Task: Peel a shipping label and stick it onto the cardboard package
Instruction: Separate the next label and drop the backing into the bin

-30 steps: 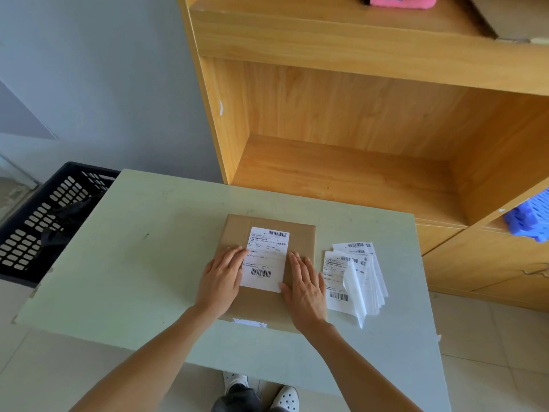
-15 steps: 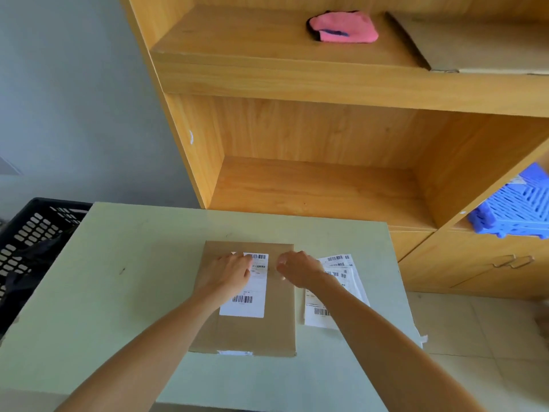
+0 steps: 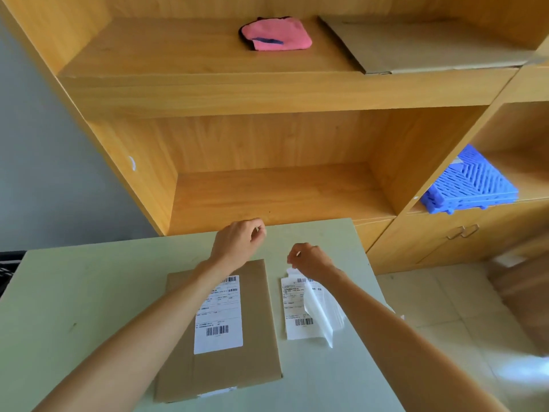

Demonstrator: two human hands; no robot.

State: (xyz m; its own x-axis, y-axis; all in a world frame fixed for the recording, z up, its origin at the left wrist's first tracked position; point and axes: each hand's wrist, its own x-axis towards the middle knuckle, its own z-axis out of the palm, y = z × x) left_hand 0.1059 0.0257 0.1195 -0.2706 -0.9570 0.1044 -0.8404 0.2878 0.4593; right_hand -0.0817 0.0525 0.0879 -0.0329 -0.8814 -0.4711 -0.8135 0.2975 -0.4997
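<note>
A flat brown cardboard package (image 3: 255, 352) lies on the pale green table (image 3: 89, 292). A white shipping label (image 3: 219, 322) with barcodes is stuck flat on its top face. My left hand (image 3: 237, 242) hovers beyond the package's far edge, fingers loosely curled, holding nothing. My right hand (image 3: 312, 260) hangs over the far end of a small stack of spare labels (image 3: 300, 310) to the right of the package, fingers curled, with nothing seen in them. A loose curl of white backing paper (image 3: 322, 316) lies on that stack.
A wooden shelf unit (image 3: 267, 93) stands right behind the table. On its upper shelf lie a pink cloth (image 3: 276, 34) and a flat cardboard sheet (image 3: 416, 46). A blue plastic crate (image 3: 472, 182) sits in the right compartment. A tiled floor lies to the right.
Both hands have lifted off the label and package and moved away toward the table's far edge. The view has tilted upward, showing more of the shelves.
</note>
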